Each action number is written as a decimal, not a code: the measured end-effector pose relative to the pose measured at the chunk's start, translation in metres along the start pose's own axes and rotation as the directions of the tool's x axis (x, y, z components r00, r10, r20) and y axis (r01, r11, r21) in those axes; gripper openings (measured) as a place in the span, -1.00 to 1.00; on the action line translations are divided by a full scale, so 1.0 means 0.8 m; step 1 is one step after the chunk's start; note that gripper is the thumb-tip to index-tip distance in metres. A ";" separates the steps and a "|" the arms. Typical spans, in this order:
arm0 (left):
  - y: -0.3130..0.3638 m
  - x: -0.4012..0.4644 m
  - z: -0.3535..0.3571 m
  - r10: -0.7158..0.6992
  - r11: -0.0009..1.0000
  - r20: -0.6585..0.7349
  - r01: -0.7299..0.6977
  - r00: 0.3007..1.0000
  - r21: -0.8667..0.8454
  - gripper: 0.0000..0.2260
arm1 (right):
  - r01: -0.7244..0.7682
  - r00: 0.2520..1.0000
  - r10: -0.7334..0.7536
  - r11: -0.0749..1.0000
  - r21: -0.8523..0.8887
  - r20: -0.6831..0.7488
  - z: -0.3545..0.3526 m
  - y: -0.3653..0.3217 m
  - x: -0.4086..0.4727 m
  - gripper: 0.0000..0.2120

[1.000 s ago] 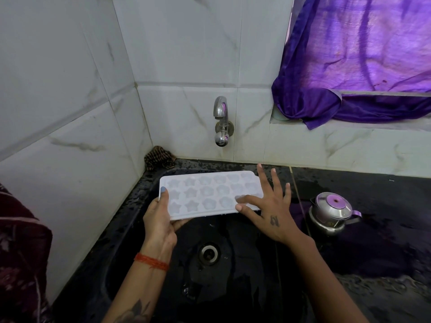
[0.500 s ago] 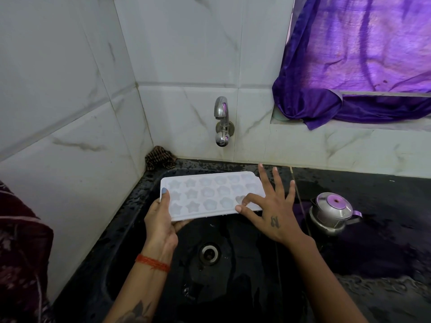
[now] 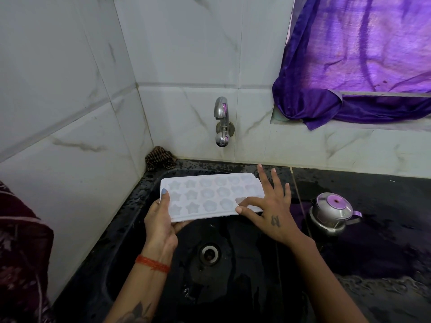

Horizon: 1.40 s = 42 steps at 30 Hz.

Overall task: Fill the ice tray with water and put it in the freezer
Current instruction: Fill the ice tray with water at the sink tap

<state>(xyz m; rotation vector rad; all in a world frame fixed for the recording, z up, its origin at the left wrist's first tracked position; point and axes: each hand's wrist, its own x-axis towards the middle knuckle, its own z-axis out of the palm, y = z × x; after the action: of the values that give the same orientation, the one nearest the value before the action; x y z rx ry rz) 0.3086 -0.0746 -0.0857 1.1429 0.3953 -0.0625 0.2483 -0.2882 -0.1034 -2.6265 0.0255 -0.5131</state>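
showing a white ice tray (image 3: 211,197) held level over a black sink (image 3: 130,231), below and in front of a wall-mounted steel tap (image 3: 221,122). left hand (image 3: 161,220) grips the tray's left end: thumb laid on the top rim, fingers curled underneath. right hand (image 3: 270,213) rests at the tray's right end, fingers (image 3: 263,180) straight and spread apart, thumb and forefinger tips touching the near right corner of the tray. moulded cavities in the tray are star- and flower-shaped, set in three rows; whether they hold water cannot be told. a small dark tattoo mark (image 3: 275,220) sits on the back of the right hand, too small to read; no brand or lettering is legible on the tray or tap. a red thread band (image 3: 152,264) circles the left wrist. the sink drain (image 3: 209,252) lies below the tray. a steel kettle (image 3: 332,213) with a purple-tinted lid stands on the wet black counter (image 3: 373,187) to the right, apart from the hand. a brown patterned cloth (image 3: 159,158) is wedged in the wall corner behind the sink. a purple curtain (image 3: 361,59) hangs over the ledge at upper right. white marble-veined tiles (image 3: 70,89) line the walls.
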 end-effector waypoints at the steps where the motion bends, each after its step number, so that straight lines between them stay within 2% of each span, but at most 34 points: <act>1: 0.000 0.000 0.000 0.000 1.000 0.000 0.000 1.000 0.004 -0.85 | 0.000 1.000 0.000 1.000 -0.008 -0.007 0.000 0.000 0.000 -0.47; 9: -0.002 0.001 -0.001 -0.002 1.000 0.002 0.002 1.000 0.008 -0.83 | -0.010 0.998 0.002 0.990 -0.141 -0.057 0.003 0.003 -0.002 -0.52; 12: -0.002 0.002 -0.001 0.006 1.000 0.001 -0.006 1.000 0.013 -0.83 | -0.013 0.999 0.007 0.984 -0.177 -0.038 0.006 0.005 -0.003 -0.45; 15: -0.002 0.003 0.000 0.003 1.000 -0.001 -0.003 1.000 0.015 -0.83 | -0.017 1.000 0.017 0.989 -0.147 -0.001 0.005 0.006 -0.002 -0.32; 18: -0.003 0.003 0.000 0.001 1.000 0.001 -0.001 1.000 0.017 -0.83 | -0.025 0.998 0.028 0.997 -0.068 0.049 0.003 0.003 -0.002 -0.28; 20: -0.002 0.004 0.000 0.004 1.000 0.003 -0.004 1.000 0.017 -0.82 | -0.027 0.997 0.030 0.999 -0.042 0.073 0.001 0.002 -0.001 -0.30; 23: -0.003 0.005 0.000 0.002 1.000 0.000 -0.002 1.000 0.015 -0.82 | -0.024 0.996 0.025 1.000 -0.012 0.082 -0.001 0.003 0.000 -0.48; 25: -0.004 0.005 0.001 -0.003 1.000 0.000 0.003 1.000 0.013 -0.82 | -0.019 0.998 0.020 1.000 -0.016 0.066 -0.002 0.004 0.001 -0.52; 30: -0.004 0.006 0.001 -0.001 1.000 -0.003 0.001 1.000 0.013 -0.83 | 0.010 1.000 -0.010 0.990 -0.137 0.002 -0.001 0.006 0.000 -0.40; 34: -0.005 0.006 0.000 0.000 1.000 0.001 0.000 1.000 0.014 -0.82 | 0.003 1.000 -0.007 0.977 -0.212 -0.019 0.002 0.006 0.000 -0.49; 36: -0.005 0.006 0.000 -0.002 1.000 0.000 0.002 1.000 0.013 -0.82 | 0.001 1.000 -0.005 0.973 -0.233 -0.015 0.003 0.007 0.000 -0.44; 39: -0.004 0.007 -0.002 -0.006 1.000 -0.002 0.006 1.000 0.014 -0.83 | -0.004 1.000 0.005 0.982 -0.190 0.001 0.002 0.006 -0.001 -0.37; 42: -0.004 0.007 -0.003 -0.006 1.000 0.002 0.006 1.000 0.012 -0.82 | -0.017 0.999 0.020 0.996 -0.093 0.037 0.001 0.002 -0.001 -0.46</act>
<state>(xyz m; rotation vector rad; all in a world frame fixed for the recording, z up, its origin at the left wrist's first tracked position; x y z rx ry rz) 0.3127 -0.0730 -0.0917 1.1535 0.3970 -0.0720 0.2476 -0.2892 -0.1047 -2.7233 0.0630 -0.4666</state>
